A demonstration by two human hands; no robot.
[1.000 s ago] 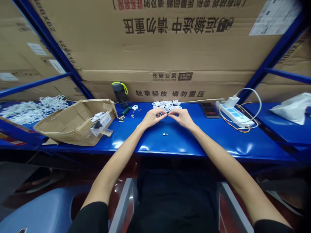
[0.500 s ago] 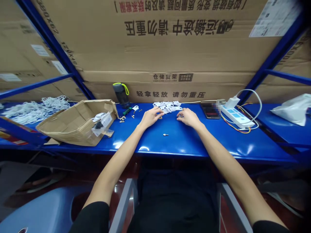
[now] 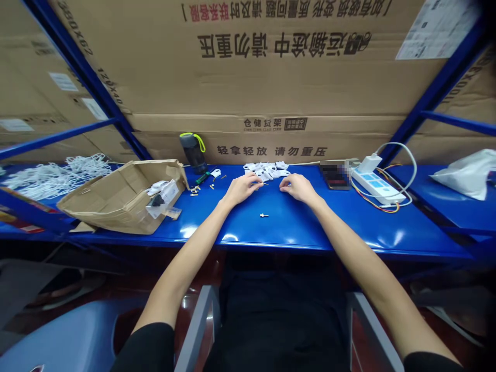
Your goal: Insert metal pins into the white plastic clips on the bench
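Note:
Just in front of the pile of small white plastic parts (image 3: 267, 169), both my hands work over the blue tabletop (image 3: 294, 222). My left hand (image 3: 243, 189) is closed in a pinch on a small metal pin, whose thin tip points right from the fingertips. To the right, my right hand (image 3: 296, 187) has its fingertips pressed together; whatever lies between them is too small to make out. A gap separates the two hands. Nearer to me, a small brass-coloured fitting with a thin shaft (image 3: 264, 215) lies on the tabletop.
On the left stand an open cardboard box (image 3: 112, 201), a dark bottle (image 3: 194, 152), a green-handled screwdriver (image 3: 202, 179) and several little brass pieces (image 3: 194, 191). White cords (image 3: 58, 175) lie farther left. A phone (image 3: 334, 175) and a power strip (image 3: 377, 186) are on the right.
My right hand has shifted slightly left, its fingers drawn closer together. The pin in my left hand now shows more plainly between the hands.

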